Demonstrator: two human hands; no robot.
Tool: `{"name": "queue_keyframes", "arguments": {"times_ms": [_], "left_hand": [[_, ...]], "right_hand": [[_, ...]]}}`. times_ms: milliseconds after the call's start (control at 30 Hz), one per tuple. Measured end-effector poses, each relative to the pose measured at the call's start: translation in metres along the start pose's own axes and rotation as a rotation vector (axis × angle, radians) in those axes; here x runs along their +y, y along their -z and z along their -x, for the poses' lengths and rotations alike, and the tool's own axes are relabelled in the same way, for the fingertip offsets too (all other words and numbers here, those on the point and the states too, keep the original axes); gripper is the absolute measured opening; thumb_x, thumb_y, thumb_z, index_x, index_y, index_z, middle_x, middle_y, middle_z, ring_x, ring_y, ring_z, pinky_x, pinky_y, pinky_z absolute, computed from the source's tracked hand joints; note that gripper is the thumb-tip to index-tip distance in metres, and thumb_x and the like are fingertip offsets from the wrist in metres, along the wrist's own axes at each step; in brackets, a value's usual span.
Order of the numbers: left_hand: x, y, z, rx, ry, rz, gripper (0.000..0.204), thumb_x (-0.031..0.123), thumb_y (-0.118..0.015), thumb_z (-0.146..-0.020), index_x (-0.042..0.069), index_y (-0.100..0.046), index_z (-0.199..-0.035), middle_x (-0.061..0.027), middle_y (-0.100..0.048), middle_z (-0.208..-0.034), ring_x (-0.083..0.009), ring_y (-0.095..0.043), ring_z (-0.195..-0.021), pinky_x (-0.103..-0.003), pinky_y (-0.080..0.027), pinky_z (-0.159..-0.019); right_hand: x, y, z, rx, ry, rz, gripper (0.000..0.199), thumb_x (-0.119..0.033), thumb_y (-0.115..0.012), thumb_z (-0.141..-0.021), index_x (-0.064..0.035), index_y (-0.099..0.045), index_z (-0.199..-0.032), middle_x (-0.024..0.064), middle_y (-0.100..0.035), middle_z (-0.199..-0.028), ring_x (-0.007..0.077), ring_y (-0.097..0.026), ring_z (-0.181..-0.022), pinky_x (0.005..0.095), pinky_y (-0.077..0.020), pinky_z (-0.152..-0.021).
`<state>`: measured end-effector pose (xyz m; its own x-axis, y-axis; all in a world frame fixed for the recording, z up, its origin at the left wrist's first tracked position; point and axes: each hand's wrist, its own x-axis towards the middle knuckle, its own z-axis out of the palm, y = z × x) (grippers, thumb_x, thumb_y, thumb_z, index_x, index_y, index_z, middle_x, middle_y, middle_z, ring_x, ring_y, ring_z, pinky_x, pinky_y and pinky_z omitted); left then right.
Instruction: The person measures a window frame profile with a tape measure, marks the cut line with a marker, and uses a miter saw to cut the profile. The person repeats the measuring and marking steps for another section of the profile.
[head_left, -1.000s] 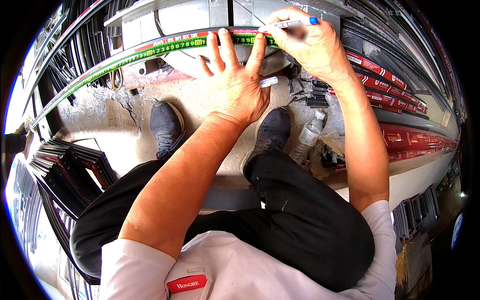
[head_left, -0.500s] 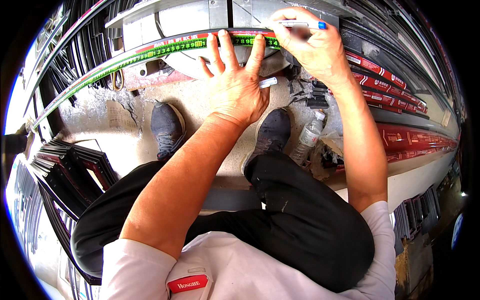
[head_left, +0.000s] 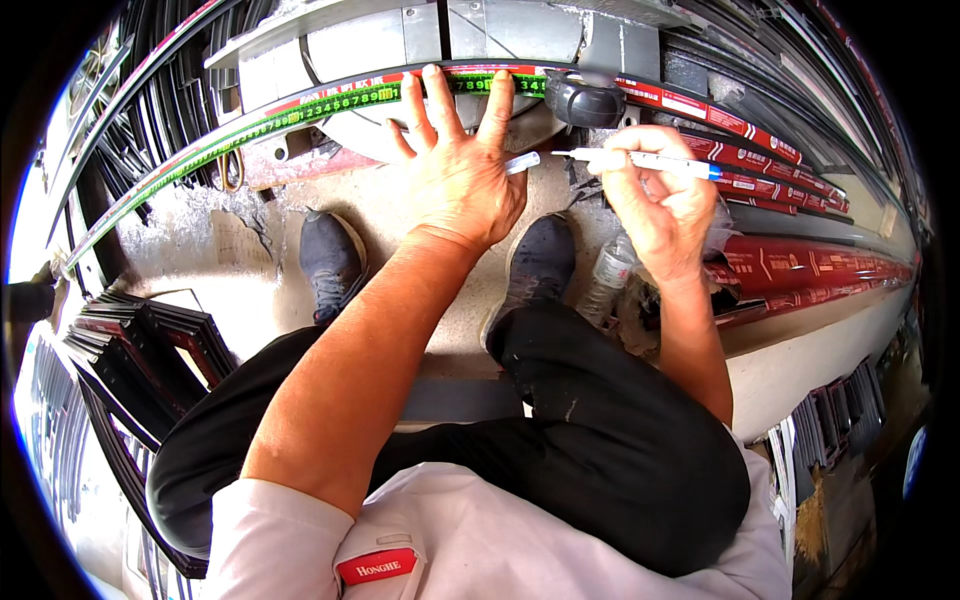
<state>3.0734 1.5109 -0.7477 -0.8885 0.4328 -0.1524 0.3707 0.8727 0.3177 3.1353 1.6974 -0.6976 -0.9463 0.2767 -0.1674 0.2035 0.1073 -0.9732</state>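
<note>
Left hand [head_left: 462,170] was spread flat, fingers [head_left: 433,100] apart, pressing down on a green-and-red measuring strip [head_left: 300,108] that ran along a long metal bar at the far side of the scene. Fingertips lay on the strip; the palm sat nearer, over the grey machine base [head_left: 370,50]. Nothing was gripped in that hand, it just pinned the strip.

Right hand [head_left: 655,205] was closed around a white marker pen [head_left: 640,160] with a blue end, held roughly level. The pen tip pointed left toward the left hand, ending just beside its index-side edge. The pen hung nearer than the strip, off it, not touching. A dark grey round knob [head_left: 585,100] sat on the bar just far of the pen, right of the left hand's fingers.

Red wrapped profiles [head_left: 790,265] lay stacked on the right, running off to the far right. Black frame pieces [head_left: 140,350] were piled on the left on the concrete floor [head_left: 240,240]. Both grey shoes [head_left: 330,262] stood on the floor below the bar. A clear plastic bottle [head_left: 610,275] stood just right of the right shoe, near the right wrist. The person wore black trousers [head_left: 620,450] and a white shirt [head_left: 500,540].
</note>
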Motion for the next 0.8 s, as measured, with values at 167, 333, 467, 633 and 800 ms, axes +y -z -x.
{"name": "queue_keyframes", "arguments": {"times_ms": [167, 333, 467, 633, 800], "left_hand": [[-0.002, 0.002, 0.000, 0.010, 0.002, -0.035, 0.086, 0.038, -0.068, -0.086, 0.032, -0.030, -0.163, -0.0363, -0.015, -0.162, -0.0571, -0.013, -0.151, -0.072, -0.017, -0.117], [-0.002, 0.002, 0.000, -0.001, -0.001, -0.033, 0.088, 0.041, -0.069, -0.085, 0.033, -0.030, -0.163, -0.0369, -0.017, -0.162, -0.0575, -0.013, -0.151, -0.071, -0.017, -0.117], [-0.002, 0.003, 0.000, -0.027, 0.009, -0.020, 0.093, 0.042, -0.072, -0.082, 0.034, -0.028, -0.164, -0.0365, -0.012, -0.164, -0.0569, -0.010, -0.153, -0.073, -0.016, -0.117], [-0.004, 0.003, 0.000, -0.050, 0.008, 0.002, 0.098, 0.045, -0.075, -0.079, 0.034, -0.027, -0.164, -0.0359, -0.010, -0.166, -0.0566, -0.006, -0.154, -0.076, -0.016, -0.116], [-0.004, 0.002, 0.000, -0.043, 0.014, -0.005, 0.096, 0.043, -0.074, -0.080, 0.035, -0.027, -0.164, -0.0355, -0.009, -0.166, -0.0559, -0.006, -0.154, -0.075, -0.016, -0.116]], "right_hand": [[0.008, -0.010, -0.001, -0.010, -0.011, 0.013, 0.007, -0.005, -0.071, -0.094, -0.0030, -0.069, -0.100, 0.0007, -0.070, -0.093, 0.0037, -0.062, -0.076, 0.0199, -0.0464, -0.061], [0.013, -0.018, -0.003, -0.075, -0.063, 0.076, 0.009, -0.009, -0.072, -0.095, -0.0022, -0.070, -0.101, 0.0009, -0.071, -0.089, 0.0040, -0.062, -0.071, 0.0206, -0.0479, -0.059], [0.029, -0.029, -0.001, -0.123, -0.081, 0.065, 0.013, -0.010, -0.071, -0.097, -0.0001, -0.067, -0.104, 0.0071, -0.073, -0.088, 0.0090, -0.070, -0.074, 0.0232, -0.0534, -0.062], [0.030, -0.040, 0.003, -0.118, -0.104, 0.039, 0.013, -0.011, -0.069, -0.100, 0.0006, -0.064, -0.104, 0.0096, -0.074, -0.081, 0.0132, -0.074, -0.078, 0.0266, -0.0570, -0.067], [0.034, -0.046, 0.005, -0.070, -0.223, -0.011, 0.015, -0.014, -0.068, -0.102, -0.0004, -0.064, -0.105, 0.0066, -0.073, -0.081, 0.0097, -0.067, -0.072, 0.0248, -0.0524, -0.063]]}}
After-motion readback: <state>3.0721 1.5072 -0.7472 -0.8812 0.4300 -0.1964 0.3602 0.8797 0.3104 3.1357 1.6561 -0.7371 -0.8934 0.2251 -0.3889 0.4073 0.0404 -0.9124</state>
